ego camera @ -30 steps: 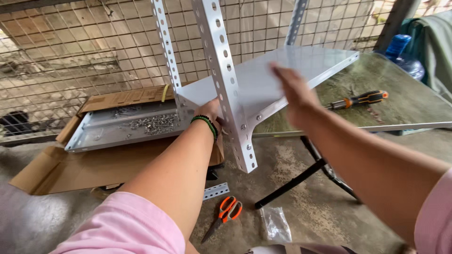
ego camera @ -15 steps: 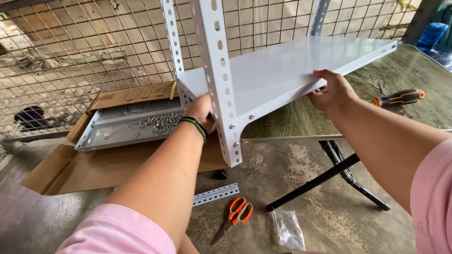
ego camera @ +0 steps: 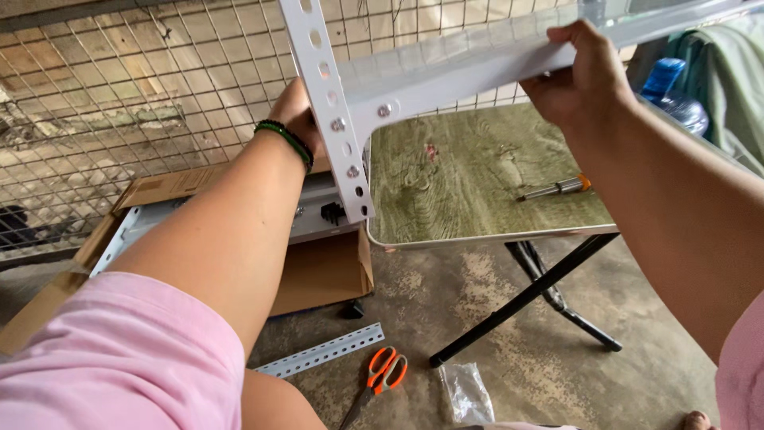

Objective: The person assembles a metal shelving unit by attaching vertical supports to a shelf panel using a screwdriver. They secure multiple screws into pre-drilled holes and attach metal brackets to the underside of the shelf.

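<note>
I hold a white metal shelf panel [ego camera: 454, 68] raised high, seen almost edge-on, with a perforated angle post [ego camera: 330, 103] bolted to its near corner. My left hand [ego camera: 296, 115], with a green and black wrist band, grips the shelf just behind that post. My right hand [ego camera: 585, 72] grips the front edge of the shelf further right. Below lies a folding table [ego camera: 469, 191] with a greenish wood-grain top.
A screwdriver [ego camera: 553, 189] lies on the table. On the concrete floor are orange-handled scissors [ego camera: 380, 378], a loose perforated metal strip [ego camera: 322, 350] and a clear plastic bag [ego camera: 465, 392]. An open cardboard box [ego camera: 318, 271] with another shelf panel sits left. Wire mesh fencing [ego camera: 127, 103] stands behind.
Both hands lifted the shelf and post well up off the table, tilting it near edge-on. My right hand went from above the panel to gripping its front edge.
</note>
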